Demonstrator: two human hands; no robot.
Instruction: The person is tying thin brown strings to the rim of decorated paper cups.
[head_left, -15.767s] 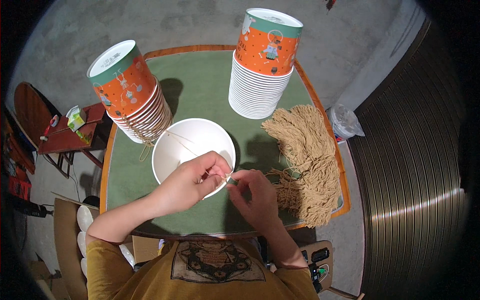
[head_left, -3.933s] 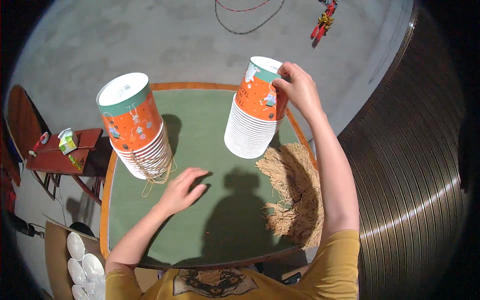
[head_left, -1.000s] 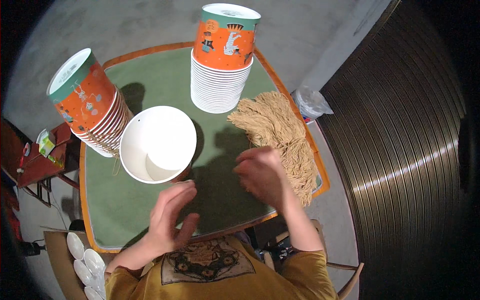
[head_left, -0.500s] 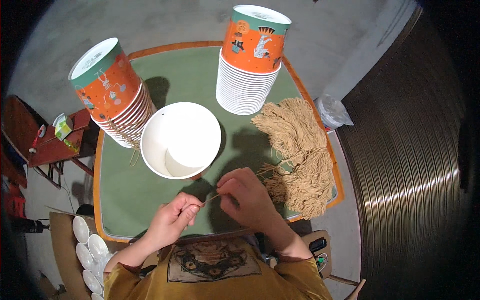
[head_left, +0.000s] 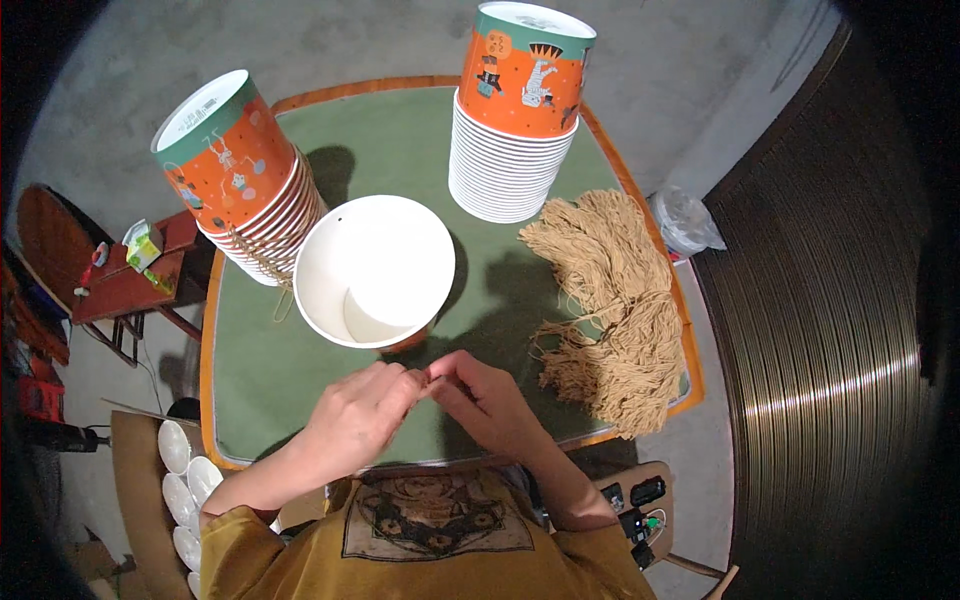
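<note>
Close in front of me, my left hand [head_left: 365, 415] and my right hand [head_left: 487, 402] meet at the fingertips over the table's near edge. Both are closed in a pinch on a thin tan cord, which the fingers almost wholly hide. Just beyond them stands a paper bucket [head_left: 410, 255], mouth up, white inside, with a small dark hole near its far rim. To the right lies a heap of tan cords [head_left: 620, 320], apart from my right hand.
Nested upside-down orange-and-green buckets form a left stack [head_left: 225, 150], with looped cords [head_left: 262, 252] on its side, and a right stack [head_left: 525, 90]. Everything stands on a green-topped table [head_left: 270, 390] with orange edging. At lower left, a cardboard box [head_left: 140, 470] holds white buckets.
My hands have come together, and the cord stretched between them has gone out of sight. The left hand has turned knuckles up. The whole view has shifted slightly.
</note>
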